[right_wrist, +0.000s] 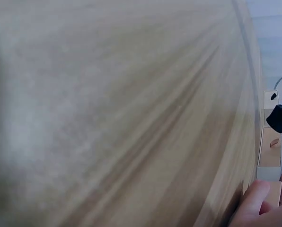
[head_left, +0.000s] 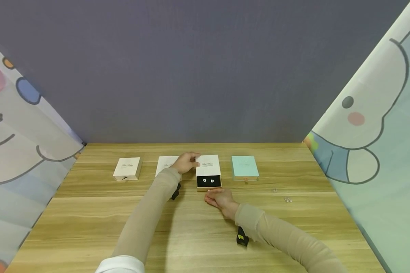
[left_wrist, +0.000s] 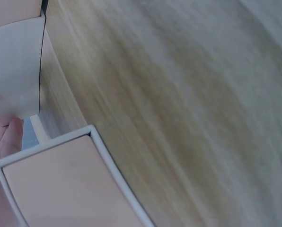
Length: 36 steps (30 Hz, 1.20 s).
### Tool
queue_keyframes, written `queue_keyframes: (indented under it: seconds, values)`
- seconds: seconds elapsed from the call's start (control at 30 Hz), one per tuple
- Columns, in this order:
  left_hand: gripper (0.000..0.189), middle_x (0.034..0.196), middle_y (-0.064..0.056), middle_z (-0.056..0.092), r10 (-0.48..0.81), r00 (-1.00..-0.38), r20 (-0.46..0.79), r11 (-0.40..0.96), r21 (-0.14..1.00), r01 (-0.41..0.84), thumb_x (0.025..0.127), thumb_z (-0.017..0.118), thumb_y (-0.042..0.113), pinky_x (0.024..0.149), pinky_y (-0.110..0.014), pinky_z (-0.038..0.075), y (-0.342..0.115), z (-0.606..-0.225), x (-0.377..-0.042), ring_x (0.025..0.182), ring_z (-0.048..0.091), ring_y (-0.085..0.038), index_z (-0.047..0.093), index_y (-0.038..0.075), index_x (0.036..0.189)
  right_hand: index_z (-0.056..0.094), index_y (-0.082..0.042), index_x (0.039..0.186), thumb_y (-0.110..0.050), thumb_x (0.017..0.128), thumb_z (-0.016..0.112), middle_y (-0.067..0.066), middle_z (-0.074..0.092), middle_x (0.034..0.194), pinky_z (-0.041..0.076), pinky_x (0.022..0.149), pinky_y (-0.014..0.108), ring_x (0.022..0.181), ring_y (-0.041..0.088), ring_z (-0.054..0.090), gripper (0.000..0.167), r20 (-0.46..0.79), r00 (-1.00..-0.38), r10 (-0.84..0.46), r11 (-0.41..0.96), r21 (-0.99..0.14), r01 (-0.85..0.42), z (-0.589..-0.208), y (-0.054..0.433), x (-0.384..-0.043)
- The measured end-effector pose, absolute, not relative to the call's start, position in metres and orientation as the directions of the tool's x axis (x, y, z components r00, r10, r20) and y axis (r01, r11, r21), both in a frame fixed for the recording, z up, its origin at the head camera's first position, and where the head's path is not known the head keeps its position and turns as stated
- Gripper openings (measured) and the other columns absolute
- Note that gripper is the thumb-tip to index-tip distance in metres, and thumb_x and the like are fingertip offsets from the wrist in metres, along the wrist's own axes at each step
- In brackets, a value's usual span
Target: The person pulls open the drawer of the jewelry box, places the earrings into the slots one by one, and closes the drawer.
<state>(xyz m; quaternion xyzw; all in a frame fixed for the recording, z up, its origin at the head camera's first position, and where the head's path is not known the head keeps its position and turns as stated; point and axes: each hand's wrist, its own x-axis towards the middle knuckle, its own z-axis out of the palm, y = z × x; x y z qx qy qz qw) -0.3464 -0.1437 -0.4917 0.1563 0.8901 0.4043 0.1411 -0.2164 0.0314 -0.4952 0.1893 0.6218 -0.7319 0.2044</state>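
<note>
A white drawer-style jewelry box (head_left: 207, 163) sits in the middle of the table with its drawer (head_left: 209, 188) partly out at the front. Two silvery earrings (head_left: 208, 181) rest on the drawer's black insert. My left hand (head_left: 185, 163) grips the box's white sleeve at its left side, fingers toward the back corner; in the left wrist view, fingertips (left_wrist: 11, 137) touch the sleeve's end. My right hand (head_left: 222, 199) is at the drawer's front edge. In the right wrist view, thumb and fingers stand on either side of the drawer's front panel (right_wrist: 273, 195).
To the left are a second white box (head_left: 164, 163), partly behind my left forearm, and a third white box (head_left: 127, 168). A turquoise box (head_left: 245, 167) stands to the right. Small shiny pieces of jewelry (head_left: 288, 200) lie farther right. A dark wall (head_left: 198, 76) rises behind the table.
</note>
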Motion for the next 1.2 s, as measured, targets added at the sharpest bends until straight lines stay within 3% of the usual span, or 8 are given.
queue_keyframes:
  seconds: [1.2]
  values:
    - [0.048,0.137,-0.008,0.047,0.376,-0.911,-0.167,0.628,0.77,0.118,0.089,0.061,0.019,0.102,-0.037,0.042,-0.142,-0.486,-0.34,0.121,0.048,-0.025,0.049,0.01,0.134,0.057,0.012,0.112,0.003,0.087,0.057,0.009,0.068,0.081,0.056,0.068,0.019,0.069,0.01,0.066,0.027,-0.574,-0.817,-0.054,-0.193,-0.797,0.573,-0.498,0.028,-0.253]
